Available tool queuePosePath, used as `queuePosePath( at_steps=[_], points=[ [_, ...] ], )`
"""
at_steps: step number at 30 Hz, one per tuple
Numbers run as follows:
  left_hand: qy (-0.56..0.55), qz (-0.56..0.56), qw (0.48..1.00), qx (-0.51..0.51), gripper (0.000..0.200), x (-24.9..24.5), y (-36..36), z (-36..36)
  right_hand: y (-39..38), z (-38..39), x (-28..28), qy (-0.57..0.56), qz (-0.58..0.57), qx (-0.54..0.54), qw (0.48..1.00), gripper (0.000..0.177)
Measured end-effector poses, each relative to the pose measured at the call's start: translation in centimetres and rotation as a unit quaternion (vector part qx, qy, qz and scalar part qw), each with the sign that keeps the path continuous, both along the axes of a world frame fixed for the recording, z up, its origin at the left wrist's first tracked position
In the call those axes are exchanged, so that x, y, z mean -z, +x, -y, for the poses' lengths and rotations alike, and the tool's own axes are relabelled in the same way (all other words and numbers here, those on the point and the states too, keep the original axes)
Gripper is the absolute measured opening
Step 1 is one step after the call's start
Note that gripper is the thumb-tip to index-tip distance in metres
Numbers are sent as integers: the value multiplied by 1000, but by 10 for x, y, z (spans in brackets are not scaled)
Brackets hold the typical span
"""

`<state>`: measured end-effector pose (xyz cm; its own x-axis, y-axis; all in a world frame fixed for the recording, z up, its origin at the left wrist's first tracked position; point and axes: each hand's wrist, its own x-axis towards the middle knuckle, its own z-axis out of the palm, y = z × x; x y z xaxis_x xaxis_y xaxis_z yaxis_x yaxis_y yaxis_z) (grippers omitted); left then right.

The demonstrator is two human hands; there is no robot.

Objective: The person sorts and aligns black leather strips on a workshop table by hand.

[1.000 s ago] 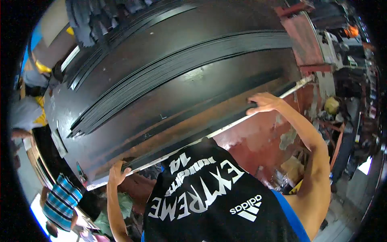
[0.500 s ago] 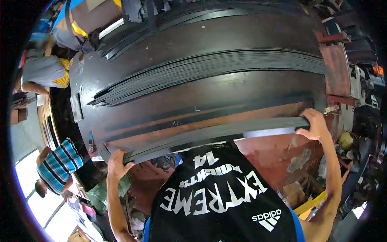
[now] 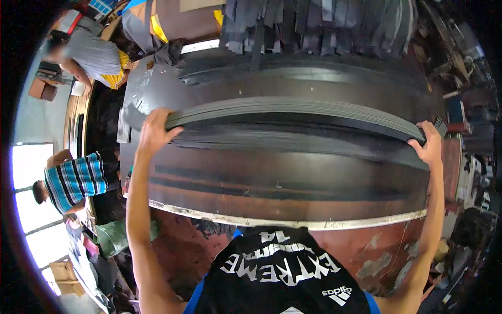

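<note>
Over the dark table, both hands — left, right — are clamped on opposite ends of the stacked black strips.

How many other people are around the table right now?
2 for sure: a person in grey at upper left, a person in stripes at left of the table. The grey-and-yellow shape at top may be a third.

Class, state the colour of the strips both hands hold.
The strips are dark grey to black, seen in the head view.
</note>
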<state>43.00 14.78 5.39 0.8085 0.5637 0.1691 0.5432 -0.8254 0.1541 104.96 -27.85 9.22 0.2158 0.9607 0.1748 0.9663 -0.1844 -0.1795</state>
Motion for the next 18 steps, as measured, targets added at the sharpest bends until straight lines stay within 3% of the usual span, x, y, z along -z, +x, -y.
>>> queuePosePath(
  at_steps=[9, 14, 18],
  points=[
    [5, -11, 999, 35, 60, 128, 92, -44, 84, -33, 114, -29, 6, 15, 999, 63],
    [13, 2, 999, 43, 61, 152, 125, -69, 117, -44, 173, -34, 19, 31, 999, 63],
    [51, -9, 998, 45, 64, 160, 128, -70, 148, -41, 212, 4, 85, -4, 996, 72]
  ],
)
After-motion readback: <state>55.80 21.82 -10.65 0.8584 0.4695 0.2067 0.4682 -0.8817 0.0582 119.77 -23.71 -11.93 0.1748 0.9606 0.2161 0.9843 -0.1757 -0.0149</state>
